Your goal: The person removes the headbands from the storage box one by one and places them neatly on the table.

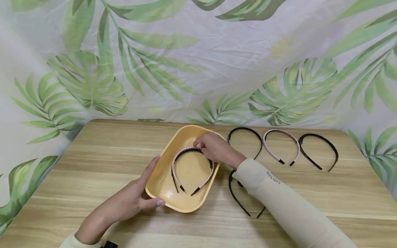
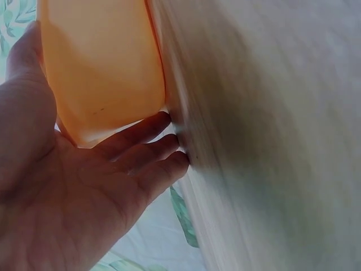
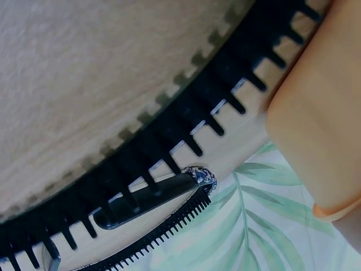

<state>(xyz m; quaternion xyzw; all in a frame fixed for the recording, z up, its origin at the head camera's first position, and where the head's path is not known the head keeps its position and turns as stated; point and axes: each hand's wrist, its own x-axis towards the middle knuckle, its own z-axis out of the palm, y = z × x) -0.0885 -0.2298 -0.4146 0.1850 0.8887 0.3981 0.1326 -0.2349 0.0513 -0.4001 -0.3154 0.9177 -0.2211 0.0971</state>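
A yellow plastic bin (image 1: 155,182) stands on the table, tilted slightly in its placing. In it lies a pale pink headband (image 1: 174,168) with black teeth and black tips; a dark headband (image 1: 174,182) shows beneath it. My right hand (image 1: 214,147) reaches over the bin's right wall and pinches the pink headband's top curve; the fingertips are partly hidden. My left hand (image 1: 133,196) rests against the bin's near left corner, thumb and index finger spread along the rim. In the left wrist view its other fingers (image 2: 152,169) extend nearly straight beside the bin, touching the tabletop.
Along the back right lie a black headband (image 1: 245,128), a pink headband (image 1: 280,131) and another black headband (image 1: 325,141). Nearer, one more black headband (image 1: 237,199) is partly covered by the right sleeve (image 1: 288,199). A leaf-printed cloth (image 1: 217,62) hangs behind the wooden table (image 1: 102,165).
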